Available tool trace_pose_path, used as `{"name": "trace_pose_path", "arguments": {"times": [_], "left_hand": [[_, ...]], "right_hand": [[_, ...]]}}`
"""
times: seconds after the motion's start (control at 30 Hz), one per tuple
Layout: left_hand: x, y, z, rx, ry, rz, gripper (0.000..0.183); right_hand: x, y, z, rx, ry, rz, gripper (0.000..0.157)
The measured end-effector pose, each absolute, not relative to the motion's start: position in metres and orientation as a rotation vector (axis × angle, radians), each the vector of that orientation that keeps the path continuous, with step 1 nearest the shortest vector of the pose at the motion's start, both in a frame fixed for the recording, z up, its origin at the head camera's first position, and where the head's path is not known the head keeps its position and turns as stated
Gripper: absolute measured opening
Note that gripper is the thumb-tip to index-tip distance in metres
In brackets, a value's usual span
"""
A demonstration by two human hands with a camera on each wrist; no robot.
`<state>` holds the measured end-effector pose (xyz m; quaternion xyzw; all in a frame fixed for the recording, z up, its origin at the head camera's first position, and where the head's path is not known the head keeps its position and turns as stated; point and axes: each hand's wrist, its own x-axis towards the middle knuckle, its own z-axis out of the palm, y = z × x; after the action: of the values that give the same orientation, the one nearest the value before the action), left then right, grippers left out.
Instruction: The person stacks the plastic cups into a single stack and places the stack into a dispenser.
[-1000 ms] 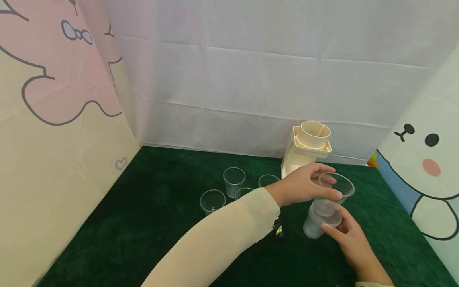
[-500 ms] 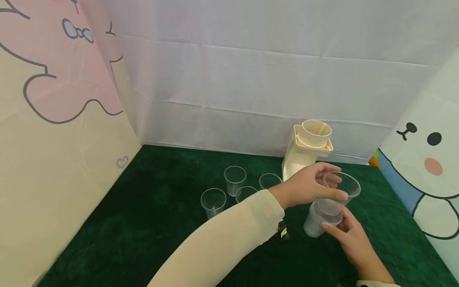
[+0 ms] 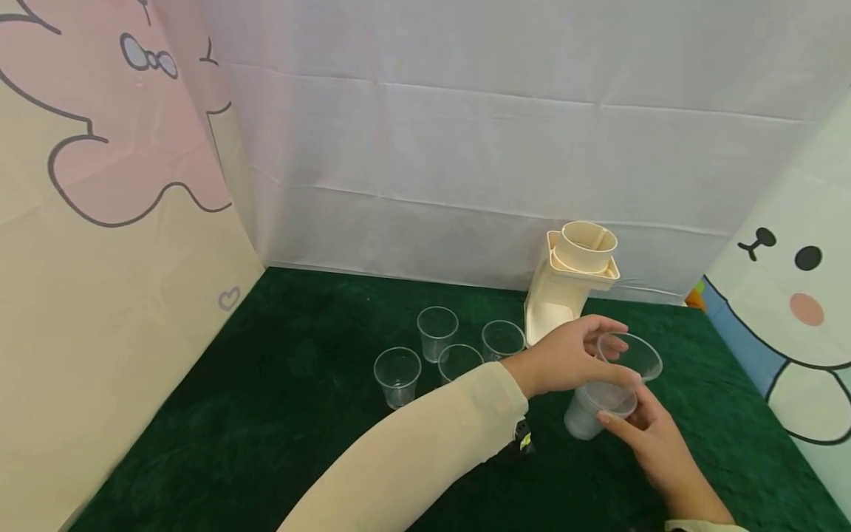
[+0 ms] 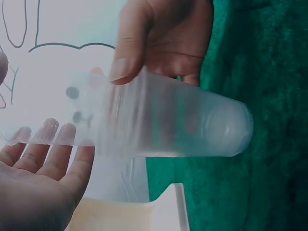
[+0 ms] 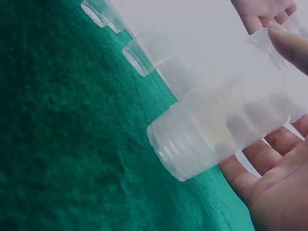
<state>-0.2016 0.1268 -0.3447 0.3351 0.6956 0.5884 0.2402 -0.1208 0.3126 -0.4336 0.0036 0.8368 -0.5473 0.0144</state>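
Note:
In the head view my left hand point(image 3: 578, 358) grips a clear plastic cup point(image 3: 634, 355) by its side, thumb in front and fingers behind. Just below it, my right hand point(image 3: 658, 443) holds a stack of nested plastic cups point(image 3: 585, 415), tilted, with the thumb on its near side. In the head view the lower part of the upper cup overlaps the stack's mouth. The stack point(image 4: 192, 122) runs across the left wrist view, with the right thumb at its rims. Its closed end point(image 5: 168, 154) is nearest in the right wrist view, above the green cloth.
Several clear cups stand upright left of my hands, among them a front-left cup point(image 3: 397, 378) and a back cup point(image 3: 436, 334); the left sleeve partly hides others. A cream plastic dispenser-like stand point(image 3: 555, 295) rises behind my left hand. Green cloth point(image 3: 266, 414) covers the table.
The left hand shifted slightly right with its cup, then lowered it toward the stack. The right hand and the stack stayed nearly in place. The standing cups did not move.

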Motion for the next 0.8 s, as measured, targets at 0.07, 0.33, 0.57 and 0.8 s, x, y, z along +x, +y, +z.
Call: {"name": "trace_pose_path", "arguments": {"times": [0.07,0.33,0.57,0.8], "left_hand": [[-0.201,0.127,-0.347,0.934,1.908,1.616,0.053],[-0.197,0.129,-0.36,0.945,1.941,1.651,0.055],[-0.195,0.128,-0.375,0.864,1.935,1.651,0.055],[-0.193,0.128,-0.388,0.834,1.974,1.618,0.056]], "right_hand": [[-0.121,0.313,-0.433,0.063,2.613,-1.662,0.068],[-0.121,0.315,-0.434,0.098,2.642,-1.645,0.06],[-0.121,0.315,-0.433,0.038,2.621,-1.627,0.063],[-0.12,0.314,-0.432,0.026,2.618,-1.645,0.061]]}}
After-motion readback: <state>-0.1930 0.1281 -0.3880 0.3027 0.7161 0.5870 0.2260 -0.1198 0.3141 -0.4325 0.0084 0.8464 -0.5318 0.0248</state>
